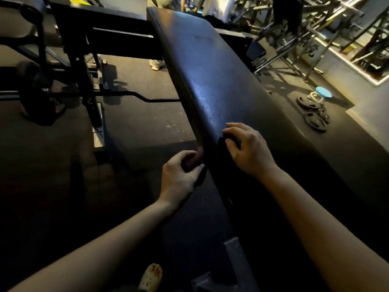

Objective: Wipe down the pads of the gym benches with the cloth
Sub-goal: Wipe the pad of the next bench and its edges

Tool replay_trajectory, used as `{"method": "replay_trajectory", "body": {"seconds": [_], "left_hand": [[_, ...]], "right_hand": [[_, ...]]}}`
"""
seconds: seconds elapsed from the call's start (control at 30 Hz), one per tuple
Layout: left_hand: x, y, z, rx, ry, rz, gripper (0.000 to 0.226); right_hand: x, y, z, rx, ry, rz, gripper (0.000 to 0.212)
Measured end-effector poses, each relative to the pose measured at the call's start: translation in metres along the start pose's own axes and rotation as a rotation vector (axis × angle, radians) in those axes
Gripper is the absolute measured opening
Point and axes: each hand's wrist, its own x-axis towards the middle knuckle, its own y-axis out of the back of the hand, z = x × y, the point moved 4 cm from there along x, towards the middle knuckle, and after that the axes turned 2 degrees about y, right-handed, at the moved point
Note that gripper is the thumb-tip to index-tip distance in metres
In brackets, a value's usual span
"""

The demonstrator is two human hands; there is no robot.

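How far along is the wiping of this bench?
Done: unclear; the sheen on the long pad may be only light. In hand: the right hand holds a dark cloth on its near part, and the left hand grips its edge. Left: probably the upper stretch and the far-left pad.

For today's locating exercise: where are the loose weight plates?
In the head view, the weight plates lie on the floor right of the bench pad, beside the blue-topped stool.
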Motion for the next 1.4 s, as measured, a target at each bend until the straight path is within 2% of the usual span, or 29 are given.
{"method": "replay_trajectory", "body": {"seconds": [0.1, 0.2, 0.4, 0.47, 0.57, 0.63, 0.7, 0.77, 0.9, 0.97, 1.0, 1.07, 1.13, 1.23, 1.33, 1.4], "left_hand": [[-0.029, -0.007, 0.01, 0.038, -0.119, 0.05, 0.032], [-0.067, -0.018, 0.021, 0.081, -0.197, 0.019, 0.036], [-0.151, -0.027, 0.025, 0.043, -0.203, -0.121, 0.041], [-0.145, -0.025, 0.028, 0.035, -0.182, -0.109, 0.039], [-0.085, -0.023, 0.038, 0.032, -0.107, 0.125, 0.031], [-0.046, -0.021, 0.041, 0.023, -0.028, 0.194, 0.025], [-0.045, -0.024, 0.043, 0.04, -0.029, 0.182, 0.023], [-0.085, -0.03, 0.042, 0.067, -0.124, 0.134, 0.025], [-0.17, -0.034, 0.028, 0.016, -0.178, -0.085, 0.035], [-0.15, -0.034, 0.031, 0.042, -0.198, -0.063, 0.034], [-0.127, -0.034, 0.035, 0.068, -0.182, -0.002, 0.032], [-0.07, -0.029, 0.04, 0.099, -0.061, 0.152, 0.027], [-0.045, -0.027, 0.041, 0.08, 0.035, 0.189, 0.024], [-0.099, -0.033, 0.035, 0.079, -0.062, 0.15, 0.022], [-0.185, -0.041, 0.024, 0.032, -0.122, 0.002, 0.025], [-0.175, -0.044, 0.025, 0.032, -0.129, 0.02, 0.027]], "right_hand": [[-0.046, 0.013, -0.002, -0.045, -0.026, 0.002, 0.025], [-0.097, 0.023, -0.004, -0.092, -0.092, -0.027, 0.028], [-0.163, 0.024, -0.01, -0.064, -0.189, -0.009, 0.035], [-0.166, 0.022, -0.012, -0.081, -0.209, 0.029, 0.034], [-0.163, 0.02, -0.015, -0.101, -0.219, 0.037, 0.041], [-0.163, 0.02, -0.016, -0.112, -0.218, 0.035, 0.042], [-0.164, 0.02, -0.016, -0.11, -0.216, 0.041, 0.042], [-0.164, 0.02, -0.016, -0.102, -0.212, 0.048, 0.042], [-0.164, 0.019, -0.015, -0.087, -0.211, 0.057, 0.042], [-0.164, 0.019, -0.013, -0.079, -0.216, 0.056, 0.043], [-0.164, 0.019, -0.013, -0.074, -0.217, 0.05, 0.043], [-0.164, 0.019, -0.012, -0.066, -0.213, 0.047, 0.044], [-0.164, 0.019, -0.011, -0.059, -0.205, 0.052, 0.044], [-0.164, 0.018, -0.008, -0.049, -0.194, 0.062, 0.044], [-0.164, 0.016, -0.008, -0.04, -0.181, 0.075, 0.044], [-0.164, 0.016, -0.007, -0.035, -0.167, 0.079, 0.044]]}}
